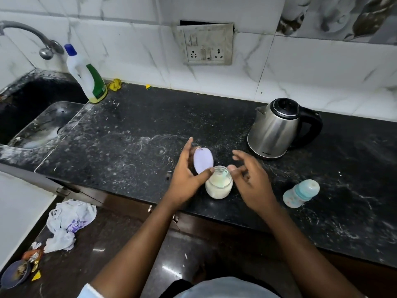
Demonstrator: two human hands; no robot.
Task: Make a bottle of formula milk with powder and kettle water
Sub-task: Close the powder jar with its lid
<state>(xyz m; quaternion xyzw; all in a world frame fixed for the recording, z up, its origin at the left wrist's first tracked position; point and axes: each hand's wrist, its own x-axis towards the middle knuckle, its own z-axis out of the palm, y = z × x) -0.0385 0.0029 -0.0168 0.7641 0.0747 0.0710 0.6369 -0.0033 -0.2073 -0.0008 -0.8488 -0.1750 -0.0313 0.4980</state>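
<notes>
A small glass jar (218, 186) of pale powder stands open near the front edge of the black counter (133, 134). My left hand (189, 168) holds its lilac lid (203, 160) tilted up beside the jar's mouth. My right hand (249, 175) pinches a small pale green scoop (224, 174) that dips into the jar. A steel kettle (277, 127) with a black handle stands behind, to the right. The baby bottle (300, 193), with a blue collar and cap, stands at the right near the counter's front edge.
A sink (40, 117) with a tap (28, 33) lies at the far left, with a white and green detergent bottle (88, 76) beside it. A wall socket panel (207, 45) is behind. Plastic bags (66, 222) and litter lie on the floor at lower left.
</notes>
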